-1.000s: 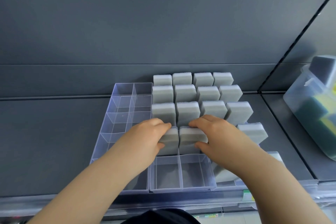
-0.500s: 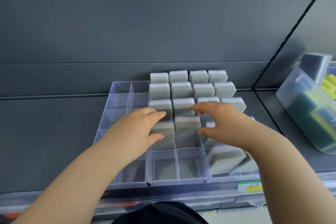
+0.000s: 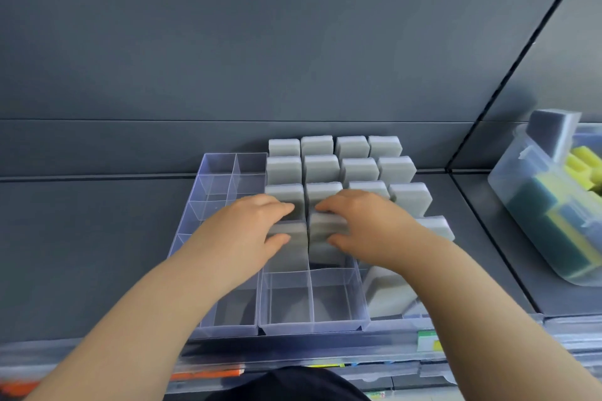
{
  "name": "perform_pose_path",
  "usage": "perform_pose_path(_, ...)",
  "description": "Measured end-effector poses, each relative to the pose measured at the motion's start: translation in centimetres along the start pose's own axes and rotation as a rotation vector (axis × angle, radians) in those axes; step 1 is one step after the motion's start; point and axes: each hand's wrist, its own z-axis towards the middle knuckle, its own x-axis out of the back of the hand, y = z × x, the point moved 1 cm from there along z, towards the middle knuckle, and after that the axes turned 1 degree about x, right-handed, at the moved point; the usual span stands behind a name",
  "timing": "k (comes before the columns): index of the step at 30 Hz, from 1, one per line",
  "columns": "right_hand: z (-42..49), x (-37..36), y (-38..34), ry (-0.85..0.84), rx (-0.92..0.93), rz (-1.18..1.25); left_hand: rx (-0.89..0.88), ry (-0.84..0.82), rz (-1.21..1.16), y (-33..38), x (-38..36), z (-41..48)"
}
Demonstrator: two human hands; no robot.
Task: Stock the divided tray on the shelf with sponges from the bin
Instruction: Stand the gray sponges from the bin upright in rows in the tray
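Both hands press grey sponges upright into the divided tray (image 3: pixel 217 169) on the shelf — left hand (image 3: pixel 247 234) gripping one sponge (image 3: pixel 290 247), right hand (image 3: pixel 368 225) gripping its neighbour (image 3: pixel 325 228); the bin (image 3: pixel 521 179) sits at three o'clock.

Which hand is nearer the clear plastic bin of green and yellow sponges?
Right. The right hand rests on a grey sponge in the clear divided tray, on the side toward the clear plastic bin; the left hand lies farther left.
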Motion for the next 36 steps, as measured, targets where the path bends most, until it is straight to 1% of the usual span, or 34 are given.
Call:
perform_pose_path(1,-0.2,0.9,0.2,0.080,0.005,0.045,0.006,0.014,-0.005,-0.1,0.2,0.1)
perform_pose_path(4,-1.4,4.7,0.9,0.391,-0.016,0.260,0.040,0.053,-0.014,-0.5,1.1,0.5)
perform_pose_path(5,-1.9,5.8,1.1,0.463,-0.023,0.337,0.048,0.053,-0.025,-0.4,1.4,0.8)
perform_pose_path(6,-2.2,6.6,1.2,0.500,-0.030,0.423,0.049,0.056,-0.059,-0.2,1.7,1.0)
perform_pose_path(7,-2.5,6.9,1.1,0.504,-0.036,0.508,0.043,0.062,-0.119,0.2,2.0,1.3)
perform_pose_path(9,-2.7,6.7,1.1,0.446,-0.040,0.617,0.018,0.075,-0.248,1.2,2.5,1.9)
perform_pose_path(13,-3.0,4.7,1.8,0.340,-0.085,0.819,0.057,0.121,-0.352,2.2,3.1,2.9)
perform_pose_path(14,-3.0,4.2,2.0,0.319,-0.103,0.820,0.058,0.134,-0.372,2.3,3.2,3.1)
perform_pose_path(18,-2.9,2.7,2.1,0.260,-0.116,0.612,-0.008,0.213,-0.374,3.2,4.6,3.1)
perform_pose_path(20,-2.7,2.5,1.9,0.228,-0.105,0.617,-0.050,0.218,-0.368,3.6,5.4,3.0)
perform_pose_path(23,-2.7,2.6,2.2,0.224,-0.092,0.584,-0.103,0.193,-0.274,4.3,5.9,3.1)
perform_pose_path(26,-3.1,2.8,3.0,0.217,-0.113,0.522,-0.124,0.163,-0.200,5.0,4.9,3.4)
perform_pose_path(30,-3.8,2.5,3.5,0.198,-0.115,0.486,-0.121,0.091,-0.124,5.4,2.8,3.6)
perform_pose_path(36,-4.1,2.0,3.5,0.167,-0.112,0.497,-0.088,-0.011,-0.059,5.5,0.3,3.7)
